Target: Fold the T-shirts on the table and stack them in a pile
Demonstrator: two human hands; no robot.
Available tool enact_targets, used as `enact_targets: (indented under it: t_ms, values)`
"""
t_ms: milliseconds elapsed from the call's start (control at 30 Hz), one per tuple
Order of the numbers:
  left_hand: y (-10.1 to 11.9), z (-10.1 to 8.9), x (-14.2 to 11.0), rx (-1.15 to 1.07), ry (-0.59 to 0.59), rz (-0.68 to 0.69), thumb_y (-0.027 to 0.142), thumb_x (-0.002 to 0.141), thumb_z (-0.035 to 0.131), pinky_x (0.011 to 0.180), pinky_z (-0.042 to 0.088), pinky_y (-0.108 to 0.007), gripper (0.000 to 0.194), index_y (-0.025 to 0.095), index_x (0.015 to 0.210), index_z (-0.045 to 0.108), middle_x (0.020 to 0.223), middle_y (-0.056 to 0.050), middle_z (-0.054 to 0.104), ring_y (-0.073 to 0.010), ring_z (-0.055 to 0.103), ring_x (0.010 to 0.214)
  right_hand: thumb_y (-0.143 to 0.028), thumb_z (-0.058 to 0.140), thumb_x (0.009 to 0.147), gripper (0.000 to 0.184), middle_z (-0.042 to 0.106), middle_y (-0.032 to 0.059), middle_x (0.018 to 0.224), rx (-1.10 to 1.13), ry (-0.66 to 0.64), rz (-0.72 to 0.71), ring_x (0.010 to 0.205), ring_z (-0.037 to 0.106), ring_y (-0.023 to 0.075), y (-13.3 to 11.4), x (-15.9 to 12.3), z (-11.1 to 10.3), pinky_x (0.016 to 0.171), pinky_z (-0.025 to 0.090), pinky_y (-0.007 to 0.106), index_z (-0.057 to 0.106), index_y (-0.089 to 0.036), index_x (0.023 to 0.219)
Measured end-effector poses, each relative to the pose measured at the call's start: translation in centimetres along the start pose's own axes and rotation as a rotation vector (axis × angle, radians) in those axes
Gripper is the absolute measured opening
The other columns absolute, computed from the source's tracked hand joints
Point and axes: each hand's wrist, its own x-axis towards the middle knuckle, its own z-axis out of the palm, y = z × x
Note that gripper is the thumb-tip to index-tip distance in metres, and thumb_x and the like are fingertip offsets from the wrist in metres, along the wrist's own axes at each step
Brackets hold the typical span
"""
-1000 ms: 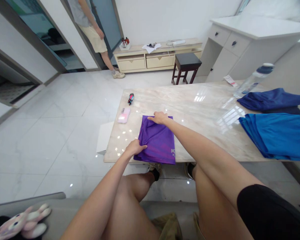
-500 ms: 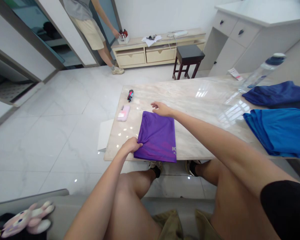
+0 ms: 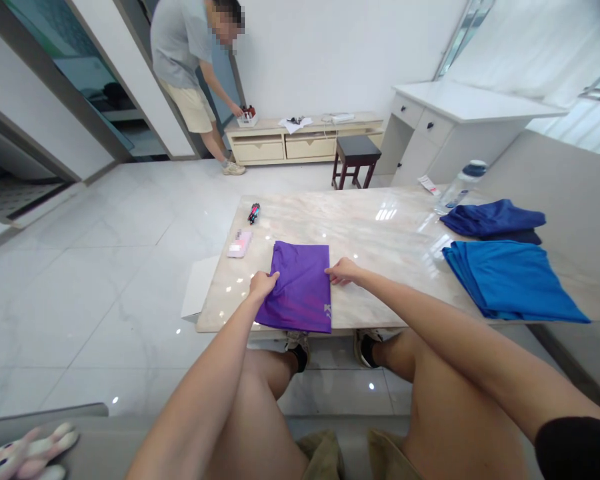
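Right hand (image 3: 346,271) has moved down to the right edge of the folded purple garment (image 3: 294,287), fingers (image 3: 333,275) flat and open. Left hand (image 3: 263,285) rests on its left edge, grip unclear. Garment lies folded at the counter's (image 3: 380,223) near edge; blue stack (image 3: 510,280) and navy stack (image 3: 493,219) lie folded to the right.

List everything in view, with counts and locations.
Folded purple garment: 1, purple, near edge of table
Marble table: 1, beige, in front of person
Folded cloth: 1, bright blue, table's right side
Folded cloth: 1, dark blue, behind bright blue one
Plastic bottle: 1, clear, dark cap, far right of table
Blurred package: 1, pink, table's left side
Small object: 1, dark and red, far left of table
White sheet: 1, white, by table's left edge
Stool: 1, dark, beyond table
Low drawer cabinet: 1, cream, along far wall
White drawer desk: 1, white, far right
Plush toy: 1, pink, bottom left
Co-worker: 1, grey top, beige shorts, at cabinet's left end
Left hand: 1, on garment's left side
Right hand: 1, at garment's right edge
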Motion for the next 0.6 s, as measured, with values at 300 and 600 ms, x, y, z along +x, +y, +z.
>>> enact_targets:
  t_ms: [300,600]
  values:
    - [-0.6,1.0,1.3,-0.458,-0.128,-0.070,0.047,0.075,0.093,0.073,0.060,-0.037,0.037,0.014,0.090,0.082,0.083,-0.014,0.083,-0.0351,0.080,0.090,-0.049,0.089,0.090,0.043,0.057,-0.0009,0.051,-0.077,0.008,-0.003,0.044,0.048,0.0109,0.2,1.5,2.4,0.043,0.038,0.025,0.066,-0.016,0.071]
    - [2.9,-2.0,-0.8,-0.760,0.027,0.281,0.060,0.071,0.091,0.088,0.056,-0.035,0.054,0.014,0.098,0.084,0.098,-0.009,0.084,-0.0243,0.073,0.092,-0.049,0.086,0.086,0.036,0.076,0.0033,0.080,0.310,0.055,-0.519,0.072,0.061,0.0145,-0.2,-0.5,-4.2,0.068,0.051,0.026,0.083,-0.014,0.093]
